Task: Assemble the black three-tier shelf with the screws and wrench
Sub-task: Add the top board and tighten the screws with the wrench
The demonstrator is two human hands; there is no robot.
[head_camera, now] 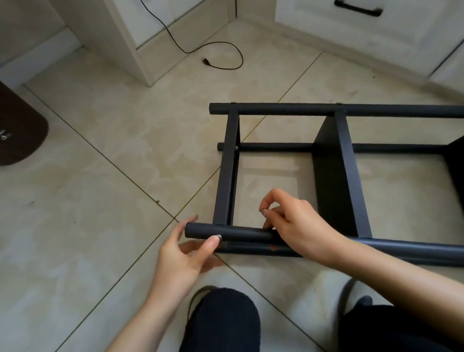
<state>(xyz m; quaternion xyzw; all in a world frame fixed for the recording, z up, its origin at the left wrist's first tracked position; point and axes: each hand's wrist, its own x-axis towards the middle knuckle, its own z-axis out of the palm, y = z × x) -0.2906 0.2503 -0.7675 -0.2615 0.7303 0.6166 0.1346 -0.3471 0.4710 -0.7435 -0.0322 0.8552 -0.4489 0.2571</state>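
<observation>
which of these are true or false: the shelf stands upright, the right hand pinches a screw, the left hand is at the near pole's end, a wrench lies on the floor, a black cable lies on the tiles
1. The shelf stands upright: false, it lies on its side on the floor.
2. The right hand pinches a small silver screw: true.
3. The left hand is at the near pole's end: true.
4. A wrench lies on the floor: false, none shows.
5. A black cable lies on the tiles: true.
</observation>
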